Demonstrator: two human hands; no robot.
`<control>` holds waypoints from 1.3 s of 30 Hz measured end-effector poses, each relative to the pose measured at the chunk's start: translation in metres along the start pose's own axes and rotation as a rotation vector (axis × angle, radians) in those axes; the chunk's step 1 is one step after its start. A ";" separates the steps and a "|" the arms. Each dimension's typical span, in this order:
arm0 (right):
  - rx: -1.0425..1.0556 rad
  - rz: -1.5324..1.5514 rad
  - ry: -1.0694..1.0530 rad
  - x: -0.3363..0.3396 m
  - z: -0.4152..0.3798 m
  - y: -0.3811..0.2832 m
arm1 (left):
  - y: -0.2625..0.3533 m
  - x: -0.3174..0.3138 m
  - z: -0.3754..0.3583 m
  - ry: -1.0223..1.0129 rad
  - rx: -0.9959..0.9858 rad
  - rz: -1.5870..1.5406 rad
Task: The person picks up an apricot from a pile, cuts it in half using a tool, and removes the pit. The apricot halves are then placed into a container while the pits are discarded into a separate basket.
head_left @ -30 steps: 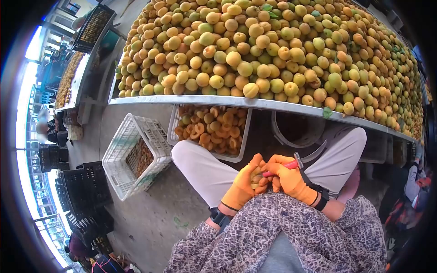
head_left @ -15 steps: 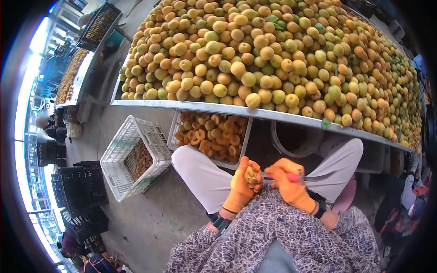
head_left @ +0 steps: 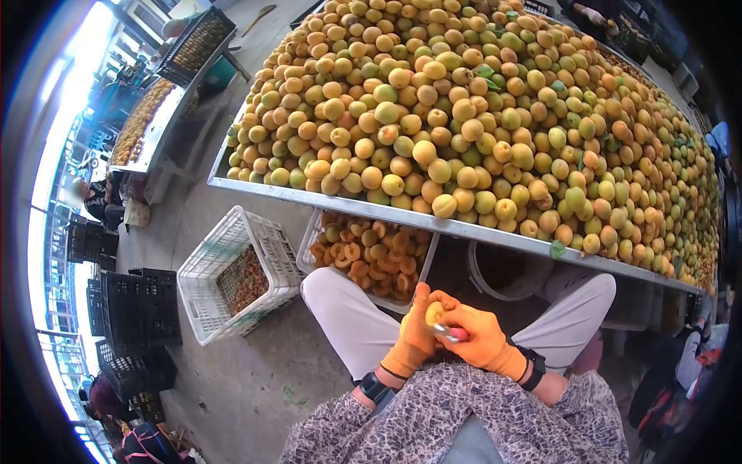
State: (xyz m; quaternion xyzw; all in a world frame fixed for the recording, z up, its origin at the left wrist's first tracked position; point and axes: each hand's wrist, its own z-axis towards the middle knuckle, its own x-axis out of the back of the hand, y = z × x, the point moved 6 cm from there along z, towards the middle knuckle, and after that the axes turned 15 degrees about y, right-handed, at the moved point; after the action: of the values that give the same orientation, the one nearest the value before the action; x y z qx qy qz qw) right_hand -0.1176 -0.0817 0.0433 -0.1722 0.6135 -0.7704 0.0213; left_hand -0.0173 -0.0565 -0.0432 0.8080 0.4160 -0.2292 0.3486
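Orange gloves cover both hands, which meet above the lap. My left hand [head_left: 416,334] is closed around a yellow apricot [head_left: 435,312]. Close against it, my right hand [head_left: 478,337] grips a small knife [head_left: 454,333] with a red handle, its metal part at the fruit. Just beyond the hands, a white crate [head_left: 421,282] holds halved orange apricots [head_left: 372,255]. A large heap of whole apricots [head_left: 464,131] fills the metal-edged table [head_left: 340,203] in front.
At the left stands a white crate [head_left: 202,298] with brown pits at its bottom. A round bucket [head_left: 478,280] sits under the table. Black crates [head_left: 143,313] are stacked farther left. A person [head_left: 143,441] is at the lower left; another person [head_left: 104,197] sits farther back.
The right hand has moved left against the left hand, bringing the knife to the fruit. A smoother yellow apricot shows where opened flesh was visible. The camera view has shifted slightly.
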 end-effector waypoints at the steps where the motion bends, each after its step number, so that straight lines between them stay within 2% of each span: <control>1: 0.010 0.001 -0.010 0.000 -0.002 -0.001 | -0.002 -0.001 0.000 -0.065 0.042 -0.113; 2: 0.045 -0.044 -0.021 0.001 -0.003 -0.004 | -0.004 0.004 0.001 -0.032 -0.016 0.044; 3: 0.075 -0.092 -0.024 0.002 -0.004 -0.006 | -0.001 0.000 -0.002 -0.033 -0.019 0.040; 4: 0.161 -0.167 -0.019 0.003 -0.002 -0.008 | 0.007 -0.007 -0.007 0.004 -0.092 0.163; 5: 0.160 -0.174 -0.014 0.004 -0.002 -0.005 | 0.014 -0.017 -0.014 0.039 -0.162 0.285; 6: 0.175 -0.249 0.023 0.006 -0.001 -0.001 | 0.035 -0.046 -0.033 -0.113 -0.591 0.525; 7: 0.192 -0.323 0.058 0.009 -0.001 0.000 | 0.036 -0.044 -0.029 -0.122 -0.590 0.522; 9: 0.213 -0.315 0.090 0.009 0.000 -0.003 | 0.034 -0.044 -0.028 -0.197 -0.855 0.947; 11: 0.248 -0.328 0.174 0.015 0.001 -0.001 | 0.031 -0.043 -0.027 -0.154 -0.881 0.941; 12: 0.267 -0.360 0.283 0.028 0.013 -0.002 | 0.012 -0.022 -0.014 -0.021 -0.345 0.582; 13: 0.172 -0.359 0.430 0.045 0.023 0.000 | -0.018 -0.007 -0.013 0.105 0.183 0.208; 14: 0.082 -0.322 0.526 0.058 0.022 0.000 | -0.024 -0.005 -0.010 -0.016 0.221 0.111; 15: -0.007 -0.279 0.624 0.069 0.021 0.001 | -0.021 -0.006 -0.009 -0.017 0.220 0.114; 18: 0.084 -0.316 0.542 0.082 0.010 -0.013 | -0.003 -0.019 -0.013 -0.133 0.220 -0.216; 23: 0.134 -0.381 0.497 0.093 0.001 0.004 | 0.011 -0.005 -0.004 -0.163 0.202 -0.179; 25: 0.118 -0.430 0.487 0.097 0.004 0.015 | 0.021 0.026 0.011 0.104 0.059 0.075; 27: 0.009 -0.575 0.609 0.110 0.006 0.043 | 0.042 0.037 0.022 0.333 -0.007 0.186; 29: -0.108 -0.501 0.737 0.122 0.000 0.055 | 0.060 0.074 0.059 0.360 -0.027 0.124; 30: -0.156 -0.477 0.716 0.126 0.001 0.048 | 0.072 0.093 0.082 0.364 -0.034 0.078; 31: -0.160 -0.412 0.732 0.127 0.000 0.048 | 0.096 0.074 0.070 0.558 -0.143 0.047; 33: -0.167 -0.329 0.743 0.127 -0.001 0.043 | 0.126 0.077 0.103 0.331 -0.135 -0.179; 35: -0.213 -0.280 0.760 0.128 -0.006 0.046 | 0.173 0.082 0.078 0.561 -1.182 1.271; 36: -0.270 -0.227 0.774 0.129 -0.006 0.044 | 0.182 0.075 0.077 0.744 -0.680 0.568; 37: -0.301 -0.146 0.800 0.130 -0.008 0.045 | 0.193 0.064 0.068 0.933 -0.713 0.314; 39: -0.340 0.008 0.823 0.128 -0.007 0.037 | 0.209 0.052 0.062 0.866 -1.104 0.392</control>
State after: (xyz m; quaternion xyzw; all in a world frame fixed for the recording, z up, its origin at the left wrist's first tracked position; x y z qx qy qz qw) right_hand -0.2465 -0.1155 0.0377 0.1501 0.6895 -0.6629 -0.2503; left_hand 0.1804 -0.1624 -0.0400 0.5923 0.4193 0.4211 0.5441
